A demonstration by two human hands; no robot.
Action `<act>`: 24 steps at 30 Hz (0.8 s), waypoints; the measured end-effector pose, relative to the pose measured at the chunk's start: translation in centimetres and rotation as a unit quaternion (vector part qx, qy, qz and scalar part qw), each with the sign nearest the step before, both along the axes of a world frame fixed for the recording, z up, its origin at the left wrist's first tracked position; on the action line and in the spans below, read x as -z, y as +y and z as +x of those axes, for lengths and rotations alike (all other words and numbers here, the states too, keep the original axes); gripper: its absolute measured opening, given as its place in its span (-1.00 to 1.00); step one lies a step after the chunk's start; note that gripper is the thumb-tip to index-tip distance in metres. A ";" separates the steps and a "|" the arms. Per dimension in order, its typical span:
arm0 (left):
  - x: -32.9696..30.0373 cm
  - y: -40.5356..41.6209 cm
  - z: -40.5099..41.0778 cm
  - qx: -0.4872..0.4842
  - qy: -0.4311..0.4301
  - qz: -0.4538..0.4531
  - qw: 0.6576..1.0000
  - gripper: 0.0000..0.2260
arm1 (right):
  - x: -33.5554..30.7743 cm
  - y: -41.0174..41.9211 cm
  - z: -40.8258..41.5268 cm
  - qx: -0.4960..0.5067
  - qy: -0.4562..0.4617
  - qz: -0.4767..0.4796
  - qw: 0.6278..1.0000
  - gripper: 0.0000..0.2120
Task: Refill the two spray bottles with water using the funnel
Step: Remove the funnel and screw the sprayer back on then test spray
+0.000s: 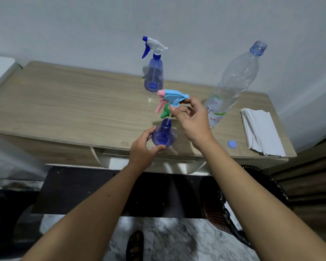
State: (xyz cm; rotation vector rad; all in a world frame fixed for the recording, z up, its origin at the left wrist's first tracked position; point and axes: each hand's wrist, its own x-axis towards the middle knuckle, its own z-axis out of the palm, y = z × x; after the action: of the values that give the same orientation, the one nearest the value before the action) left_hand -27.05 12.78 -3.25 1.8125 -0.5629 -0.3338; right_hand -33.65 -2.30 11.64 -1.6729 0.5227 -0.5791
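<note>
My left hand (143, 147) grips the body of a blue spray bottle (164, 135) that stands open-necked near the table's front edge. My right hand (192, 121) pinches a light-blue and pink sprayer head (174, 98) held above that bottle, with its thin tube reaching down into the neck. A green funnel (165, 112) lies on the table just behind the bottle, partly hidden by the sprayer head. A second blue spray bottle (153, 76), with a white and blue sprayer head on it, stands farther back.
A large clear water bottle (235, 81) stands uncapped at the right, its blue cap (232, 144) lying near the front edge. A stack of white paper napkins (260, 129) lies at the far right of the wooden table (64, 106). A wall is behind.
</note>
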 end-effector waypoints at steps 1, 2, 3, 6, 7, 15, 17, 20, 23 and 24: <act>0.1 0.0 0.0 0.000 0.002 0.001 1.000 -0.29 | 0.4 0.0 -0.3 -0.001 0.009 -0.002 1.000 -0.71; 0.2 -0.1 0.1 0.001 0.004 0.002 1.000 -0.30 | 0.9 0.1 -0.5 -0.002 0.017 -0.005 1.000 -0.70; 0.2 -0.1 0.1 0.002 0.004 0.002 1.000 -0.30 | 1.3 0.1 -0.6 -0.003 0.026 -0.010 1.000 -0.70; 0.1 -0.1 0.0 0.002 0.001 0.003 1.000 -0.31 | 2.5 0.1 -0.8 -0.007 0.045 -0.020 0.999 -0.70; 0.0 0.0 0.0 0.005 -0.001 0.004 1.000 -0.31 | 2.8 0.1 -0.8 -0.007 0.049 -0.019 0.999 -0.69; 0.1 0.1 -0.1 0.003 -0.006 0.003 1.000 -0.32 | 4.7 0.6 -1.2 0.001 0.057 -0.036 0.998 -0.69; 0.1 0.1 -0.1 0.004 -0.001 -0.001 1.000 -0.32 | 4.7 0.7 -1.1 0.004 0.058 -0.040 0.997 -0.70; 0.0 0.1 -0.1 0.007 0.001 -0.003 1.000 -0.31 | 4.9 1.0 -0.8 0.005 0.058 -0.042 0.997 -0.71; 0.0 0.1 -0.2 0.006 0.005 -0.008 1.000 -0.31 | 5.2 1.1 -0.9 0.006 0.059 -0.034 0.998 -0.70; 0.0 0.1 -0.2 0.004 0.005 -0.011 1.000 -0.30 | 5.4 1.1 -0.9 0.005 0.055 -0.024 0.998 -0.70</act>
State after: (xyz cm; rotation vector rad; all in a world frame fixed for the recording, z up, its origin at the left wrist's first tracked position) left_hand -27.26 12.84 -3.28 1.7873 -0.5657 -0.3410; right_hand -34.56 -1.25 6.26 -1.7564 0.6012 -0.5117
